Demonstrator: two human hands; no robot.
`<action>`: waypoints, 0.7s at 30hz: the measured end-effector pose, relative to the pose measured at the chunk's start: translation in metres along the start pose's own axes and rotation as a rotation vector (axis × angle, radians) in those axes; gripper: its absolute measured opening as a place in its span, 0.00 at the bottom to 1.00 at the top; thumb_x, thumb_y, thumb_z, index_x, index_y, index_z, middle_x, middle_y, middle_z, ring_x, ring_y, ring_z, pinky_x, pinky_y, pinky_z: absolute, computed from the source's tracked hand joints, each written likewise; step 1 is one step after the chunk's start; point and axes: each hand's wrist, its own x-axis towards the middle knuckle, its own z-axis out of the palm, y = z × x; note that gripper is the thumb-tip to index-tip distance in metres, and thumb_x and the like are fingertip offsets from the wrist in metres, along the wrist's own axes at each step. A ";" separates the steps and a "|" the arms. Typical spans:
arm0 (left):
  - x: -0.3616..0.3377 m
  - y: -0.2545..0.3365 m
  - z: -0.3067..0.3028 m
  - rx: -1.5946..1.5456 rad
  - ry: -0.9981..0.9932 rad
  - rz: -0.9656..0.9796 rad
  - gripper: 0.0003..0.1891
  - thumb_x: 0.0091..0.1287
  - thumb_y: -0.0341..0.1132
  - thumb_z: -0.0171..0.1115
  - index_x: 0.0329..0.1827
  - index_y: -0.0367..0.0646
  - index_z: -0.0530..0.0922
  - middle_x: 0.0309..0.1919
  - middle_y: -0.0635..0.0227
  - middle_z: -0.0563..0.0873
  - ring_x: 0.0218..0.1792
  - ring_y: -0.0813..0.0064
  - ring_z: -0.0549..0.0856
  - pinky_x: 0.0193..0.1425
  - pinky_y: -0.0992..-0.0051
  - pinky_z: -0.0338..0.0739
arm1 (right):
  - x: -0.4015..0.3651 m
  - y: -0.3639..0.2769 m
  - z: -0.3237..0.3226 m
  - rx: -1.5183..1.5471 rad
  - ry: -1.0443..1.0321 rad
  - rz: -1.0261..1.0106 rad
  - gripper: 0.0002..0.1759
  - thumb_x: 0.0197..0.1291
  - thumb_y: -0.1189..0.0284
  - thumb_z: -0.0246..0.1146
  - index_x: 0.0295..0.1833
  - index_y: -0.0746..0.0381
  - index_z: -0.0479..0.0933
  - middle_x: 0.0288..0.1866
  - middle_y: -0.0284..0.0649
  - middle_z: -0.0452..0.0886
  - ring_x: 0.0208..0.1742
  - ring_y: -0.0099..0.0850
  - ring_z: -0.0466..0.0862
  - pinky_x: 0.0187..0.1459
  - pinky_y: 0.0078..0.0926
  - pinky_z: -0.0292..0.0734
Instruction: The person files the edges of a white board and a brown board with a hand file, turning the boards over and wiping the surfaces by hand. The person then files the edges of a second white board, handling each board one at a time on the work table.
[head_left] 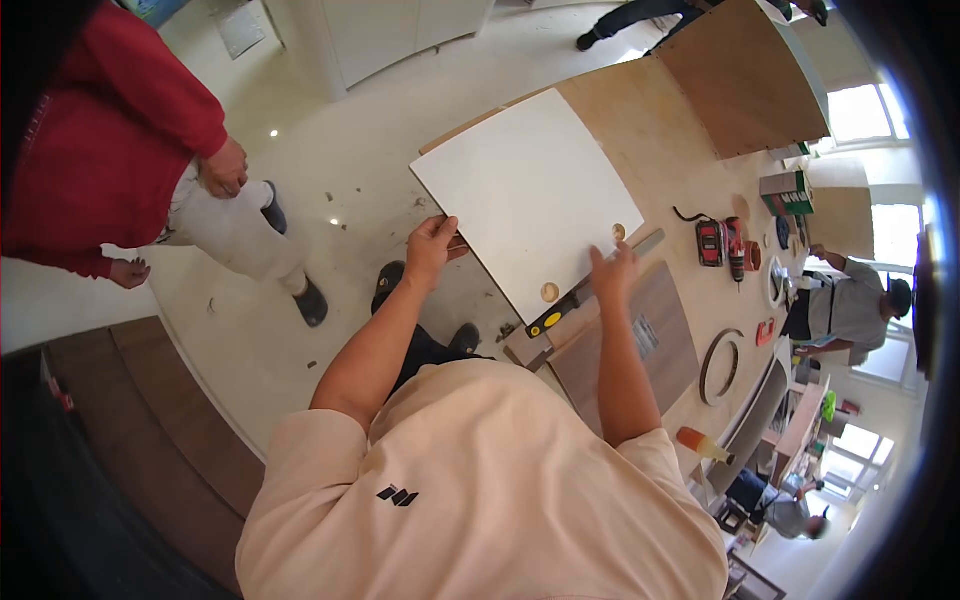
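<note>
A white cabinet panel [525,190] with two round hinge holes near its near edge lies on the wooden worktable, its left side jutting past the table. My left hand [432,252] is closed on the panel's left edge, the thumb on top and the fingers underneath. My right hand [613,272] is at the near edge between the two holes, its fingers apart. Beneath that hand and along the edge lies a long bar with a black and yellow end [548,318], which looks like a spirit level. A brown wood-grain board [640,350] lies closer to me.
On the worktable [625,130] are a red cordless drill [738,248], a red battery-like block [710,243], a coil of edge banding [720,368], a bottle [704,443] and a green box [786,193]. A person in red [120,140] stands at left. Other people are at right.
</note>
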 end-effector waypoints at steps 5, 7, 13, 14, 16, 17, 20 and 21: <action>-0.020 -0.027 0.018 0.181 0.207 0.165 0.18 0.72 0.39 0.65 0.57 0.36 0.77 0.47 0.62 0.85 0.45 0.68 0.86 0.50 0.68 0.83 | -0.001 0.031 -0.008 0.228 -0.206 0.330 0.45 0.59 0.48 0.69 0.65 0.76 0.68 0.59 0.66 0.78 0.62 0.57 0.79 0.64 0.44 0.73; -0.026 -0.044 0.026 0.650 0.465 0.488 0.17 0.70 0.37 0.66 0.56 0.36 0.78 0.48 0.61 0.84 0.49 0.64 0.84 0.54 0.63 0.80 | -0.002 0.038 -0.004 0.147 -0.159 0.324 0.43 0.60 0.50 0.69 0.65 0.77 0.68 0.61 0.68 0.77 0.65 0.59 0.77 0.65 0.44 0.72; -0.100 -0.060 0.090 1.340 -0.370 0.901 0.20 0.61 0.32 0.64 0.58 0.41 0.77 0.50 0.56 0.81 0.53 0.55 0.79 0.59 0.56 0.72 | 0.008 0.052 0.010 0.215 -0.176 0.385 0.33 0.56 0.62 0.73 0.53 0.81 0.72 0.47 0.62 0.83 0.50 0.50 0.85 0.47 0.39 0.81; -0.107 -0.067 0.099 1.396 -0.448 0.873 0.21 0.61 0.32 0.63 0.58 0.41 0.77 0.50 0.57 0.80 0.54 0.57 0.79 0.59 0.58 0.72 | 0.013 0.054 0.008 0.287 -0.243 0.463 0.31 0.55 0.64 0.74 0.51 0.81 0.73 0.44 0.59 0.84 0.46 0.46 0.85 0.42 0.37 0.81; -0.112 -0.077 0.110 1.452 -0.445 0.774 0.22 0.60 0.35 0.66 0.59 0.41 0.77 0.55 0.57 0.79 0.56 0.57 0.78 0.59 0.58 0.71 | 0.016 0.048 0.004 0.441 -0.316 0.569 0.27 0.55 0.68 0.74 0.49 0.79 0.75 0.40 0.53 0.84 0.40 0.39 0.84 0.36 0.33 0.80; -0.111 -0.079 0.113 1.476 -0.430 0.769 0.23 0.61 0.35 0.66 0.60 0.41 0.76 0.56 0.58 0.78 0.55 0.57 0.78 0.60 0.57 0.70 | 0.013 0.046 -0.001 0.524 -0.323 0.601 0.25 0.55 0.70 0.74 0.49 0.78 0.75 0.40 0.50 0.83 0.39 0.36 0.83 0.35 0.31 0.79; -0.106 -0.084 0.120 1.518 -0.410 0.714 0.25 0.62 0.37 0.65 0.61 0.40 0.74 0.56 0.58 0.77 0.55 0.57 0.78 0.61 0.57 0.69 | 0.011 0.048 0.003 0.776 -0.291 0.697 0.18 0.57 0.76 0.71 0.50 0.74 0.76 0.39 0.43 0.82 0.35 0.33 0.81 0.33 0.29 0.78; -0.106 -0.082 0.122 1.519 -0.408 0.669 0.25 0.62 0.38 0.65 0.62 0.40 0.74 0.57 0.57 0.77 0.55 0.57 0.78 0.60 0.57 0.70 | 0.010 0.048 0.003 0.863 -0.269 0.728 0.17 0.58 0.77 0.70 0.50 0.73 0.77 0.39 0.41 0.82 0.34 0.33 0.81 0.33 0.29 0.78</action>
